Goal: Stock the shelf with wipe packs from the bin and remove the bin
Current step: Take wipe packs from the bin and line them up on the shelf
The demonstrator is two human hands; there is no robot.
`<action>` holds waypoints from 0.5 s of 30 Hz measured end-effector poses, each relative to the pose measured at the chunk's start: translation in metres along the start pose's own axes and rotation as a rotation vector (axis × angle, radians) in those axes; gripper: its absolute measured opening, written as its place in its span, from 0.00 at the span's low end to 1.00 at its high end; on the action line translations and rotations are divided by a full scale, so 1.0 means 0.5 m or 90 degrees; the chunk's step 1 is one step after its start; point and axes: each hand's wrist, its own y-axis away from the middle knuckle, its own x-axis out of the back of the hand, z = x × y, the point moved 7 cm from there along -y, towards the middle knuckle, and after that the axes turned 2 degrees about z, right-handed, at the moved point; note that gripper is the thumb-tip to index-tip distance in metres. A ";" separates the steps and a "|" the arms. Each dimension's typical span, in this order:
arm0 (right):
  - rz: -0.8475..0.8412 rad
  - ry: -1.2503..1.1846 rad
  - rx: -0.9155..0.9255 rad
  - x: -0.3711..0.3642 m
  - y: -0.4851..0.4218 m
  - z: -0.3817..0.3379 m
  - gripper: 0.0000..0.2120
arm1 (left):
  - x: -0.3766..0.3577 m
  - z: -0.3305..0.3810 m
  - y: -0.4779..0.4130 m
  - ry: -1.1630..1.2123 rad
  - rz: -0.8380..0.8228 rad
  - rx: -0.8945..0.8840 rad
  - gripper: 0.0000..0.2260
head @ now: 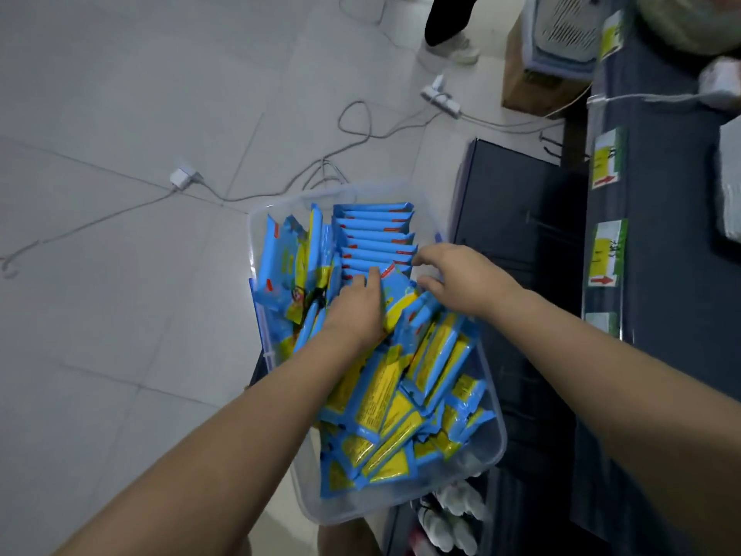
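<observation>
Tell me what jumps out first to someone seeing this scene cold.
The clear plastic bin at centre, heaped with blue and yellow wipe packs, grabs the eye against the pale floor. Both hands reach into its far end: the left hand presses on the packs and the right hand hovers with fingers spread. White cables snake across the tiles beyond, and a dark shelf runs along the right.

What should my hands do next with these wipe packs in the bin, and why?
Probably close both hands on the loose blue pack lying between them and lift it out. The left hand rests on the packs and the right hand hovers open beside it, neither visibly gripping yet. The clear bin is still heaped with packs, and the dark shelf to its right looks bare.
</observation>
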 end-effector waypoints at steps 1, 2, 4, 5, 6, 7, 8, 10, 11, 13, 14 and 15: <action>-0.005 -0.002 0.008 -0.005 -0.004 0.000 0.17 | -0.007 -0.004 -0.004 0.021 0.004 0.002 0.34; -0.002 -0.004 0.014 -0.008 -0.009 -0.001 0.16 | -0.009 -0.010 -0.006 0.062 0.007 0.010 0.34; 0.020 -0.003 0.025 -0.007 -0.018 -0.005 0.15 | 0.001 -0.023 -0.008 0.178 0.023 0.036 0.34; 0.030 -0.007 0.029 -0.005 -0.021 -0.008 0.14 | 0.012 -0.027 -0.008 0.223 0.033 0.039 0.32; 0.029 -0.018 0.035 -0.006 -0.025 -0.011 0.14 | 0.026 -0.028 -0.006 0.245 0.035 0.035 0.29; 0.016 -0.028 0.045 -0.010 -0.030 -0.014 0.14 | 0.043 -0.029 -0.002 0.245 0.037 0.023 0.26; -0.008 -0.034 0.057 -0.016 -0.035 -0.018 0.14 | 0.063 -0.029 0.004 0.235 0.052 0.008 0.24; -0.075 -0.027 0.076 -0.028 -0.045 -0.025 0.13 | 0.113 -0.034 0.016 0.214 0.111 -0.017 0.20; -0.104 -0.019 0.081 -0.033 -0.049 -0.026 0.12 | 0.139 -0.039 0.021 0.206 0.146 -0.027 0.18; -0.147 0.006 0.081 -0.039 -0.055 -0.030 0.11 | 0.189 -0.056 0.029 0.203 0.205 -0.032 0.15; -0.169 0.022 0.077 -0.044 -0.057 -0.031 0.11 | 0.211 -0.065 0.032 0.210 0.225 -0.032 0.14; -0.191 0.038 0.074 -0.050 -0.058 -0.033 0.12 | 0.232 -0.073 0.035 0.220 0.243 -0.031 0.13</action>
